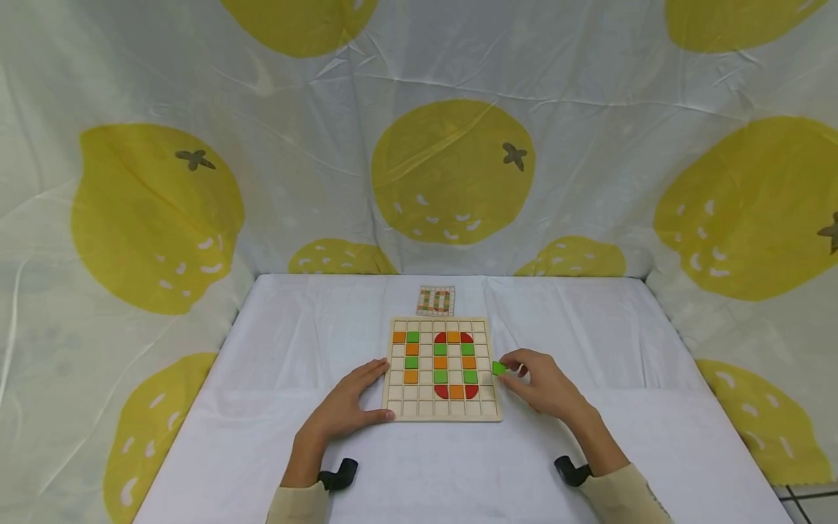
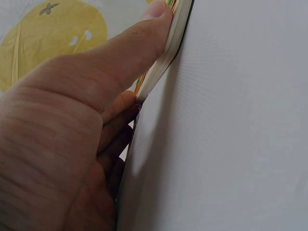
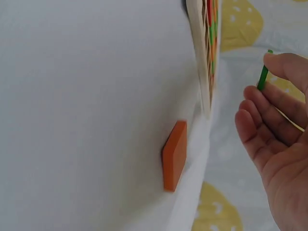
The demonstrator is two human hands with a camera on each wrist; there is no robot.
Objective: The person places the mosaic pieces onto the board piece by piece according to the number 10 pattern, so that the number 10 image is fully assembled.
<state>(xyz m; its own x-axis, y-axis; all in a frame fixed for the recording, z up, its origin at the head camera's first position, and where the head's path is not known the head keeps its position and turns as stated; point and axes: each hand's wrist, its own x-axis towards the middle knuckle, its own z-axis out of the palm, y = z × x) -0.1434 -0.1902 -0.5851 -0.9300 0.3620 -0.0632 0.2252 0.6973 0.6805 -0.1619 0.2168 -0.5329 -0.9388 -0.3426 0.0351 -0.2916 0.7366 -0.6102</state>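
A wooden grid board (image 1: 425,411) lies flat on the table, its square cells partly filled with tiles. Orange and green tiles (image 1: 411,362) make a column with one extra tile at its top left. To the right, a ring of orange, green and rounded red tiles (image 1: 441,362) surrounds bare cells. My left hand (image 1: 343,406) rests against the board's left side, thumb at the near corner and fingers along the edge. Just beyond the right edge, my right hand (image 1: 542,383) pinches a green square tile (image 1: 499,368) between thumb and fingertip.
Behind the board lies a small card (image 1: 435,300) printed with a similar grid pattern. In the right wrist view, an orange tile (image 3: 175,156) sits on the white cloth (image 3: 96,96) near the board. A lemon-print curtain (image 1: 452,171) encloses the table's back and sides.
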